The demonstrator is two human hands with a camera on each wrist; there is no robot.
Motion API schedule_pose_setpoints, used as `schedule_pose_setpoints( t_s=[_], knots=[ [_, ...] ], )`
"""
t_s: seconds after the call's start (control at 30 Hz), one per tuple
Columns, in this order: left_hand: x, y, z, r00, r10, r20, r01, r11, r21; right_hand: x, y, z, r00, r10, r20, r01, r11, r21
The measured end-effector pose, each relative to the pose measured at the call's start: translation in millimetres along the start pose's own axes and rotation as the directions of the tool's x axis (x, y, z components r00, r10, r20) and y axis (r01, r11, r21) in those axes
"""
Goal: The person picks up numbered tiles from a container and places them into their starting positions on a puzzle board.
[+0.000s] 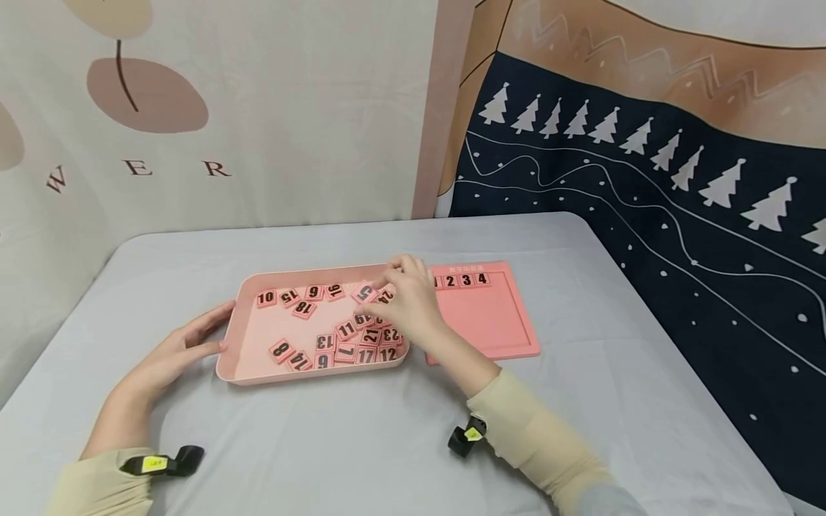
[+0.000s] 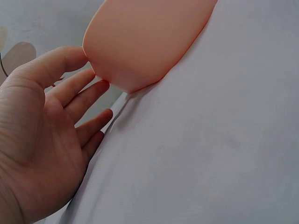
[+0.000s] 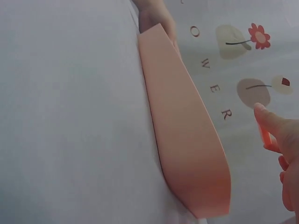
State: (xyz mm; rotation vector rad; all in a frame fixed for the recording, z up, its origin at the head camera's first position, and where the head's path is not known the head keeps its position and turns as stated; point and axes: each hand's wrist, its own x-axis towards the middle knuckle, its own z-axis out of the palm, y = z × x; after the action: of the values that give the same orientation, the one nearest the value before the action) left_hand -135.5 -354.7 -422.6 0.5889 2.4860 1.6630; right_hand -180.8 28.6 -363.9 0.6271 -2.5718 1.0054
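Note:
A pink tray on the table holds several loose number tiles, some turned sideways or upside down. My right hand is above the tray's right part and pinches a pink number tile marked 5 between thumb and fingers. In the right wrist view, the tile's pink edge shows at the fingers. My left hand, its fingers extended, touches the outside of the tray's left end with thumb and fingertips. Right of the tray lies a pink board, with tiles 1 to 4 in its top row.
A pale cloth covers the table. Behind it hangs a light curtain with printed letters, and at the right a dark cloth with white trees. The tray's right end stands close against the board's left side.

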Motion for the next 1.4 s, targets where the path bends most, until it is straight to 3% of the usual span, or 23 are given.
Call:
schedule_pose_setpoints(
  t_s=[0.3, 0.67, 0.8, 0.97, 1.13, 1.4],
  knots=[
    [0.8, 0.9, -0.9, 1.000, -0.020, -0.001, 0.020, 1.000, 0.000, -13.1, 33.6, -25.4, 0.974, 0.125, -0.189, -0.121, 0.992, 0.032],
    [0.3, 1.6, 0.2, 0.999, -0.030, -0.013, 0.030, 1.000, 0.010, -26.5, 78.3, -46.0, 0.908, 0.254, -0.334, -0.280, 0.959, -0.033],
    [0.3, 2.0, 0.3, 0.999, -0.044, -0.014, 0.044, 0.999, 0.013, -30.7, 94.2, -51.8, 0.873, 0.308, -0.377, -0.350, 0.936, -0.045],
    [0.3, 1.6, 0.2, 0.999, -0.049, -0.023, 0.049, 0.998, 0.024, -33.1, 111.1, -60.9, 0.814, 0.377, -0.441, -0.446, 0.893, -0.060],
    [0.7, 0.3, -1.1, 0.999, -0.041, -0.025, 0.041, 0.999, 0.030, -34.9, 124.9, -65.8, 0.751, 0.471, -0.463, -0.561, 0.825, -0.069],
    [0.5, -1.0, -1.1, 0.999, -0.039, -0.013, 0.039, 0.999, 0.022, -35.0, 139.1, -62.3, 0.686, 0.566, -0.457, -0.674, 0.731, -0.108]
  ],
)
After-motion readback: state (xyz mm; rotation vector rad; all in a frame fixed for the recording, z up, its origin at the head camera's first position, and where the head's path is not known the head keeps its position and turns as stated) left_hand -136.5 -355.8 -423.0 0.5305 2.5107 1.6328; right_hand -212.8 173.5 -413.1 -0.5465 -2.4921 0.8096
